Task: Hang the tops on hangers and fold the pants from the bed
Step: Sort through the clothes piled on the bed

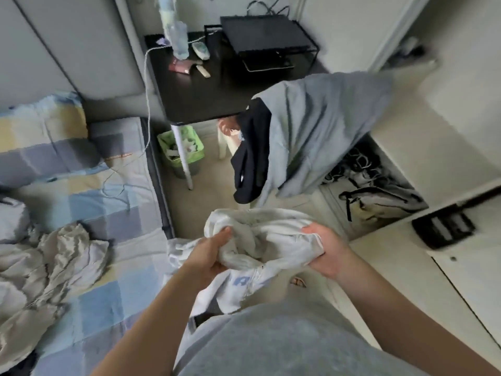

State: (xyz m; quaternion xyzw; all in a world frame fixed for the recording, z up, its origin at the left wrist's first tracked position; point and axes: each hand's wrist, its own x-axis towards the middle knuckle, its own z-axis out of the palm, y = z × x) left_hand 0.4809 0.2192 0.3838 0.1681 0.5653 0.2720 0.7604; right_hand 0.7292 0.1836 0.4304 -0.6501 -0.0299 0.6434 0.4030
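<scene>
Leftmost, a crumpled pale grey garment [46, 270] lies on the bed [113, 213], whose patchwork sheet is blue, grey and yellow. Just off the bed's edge a person stands holding a white top [260, 240] with blue lettering, bunched up in front of the body, above the floor. The left hand [208, 256] grips one side of it, fingers curled and thumb laid along the cloth. The right hand [324, 246] clutches the opposite side. Beyond them a black desk [200, 88] stands by the head of the bed, with a green bin [180, 147] beneath it. Further right a black garment [252, 156] and a light grey top [320, 126] hang touching, beside a white wardrobe [447, 158].
</scene>
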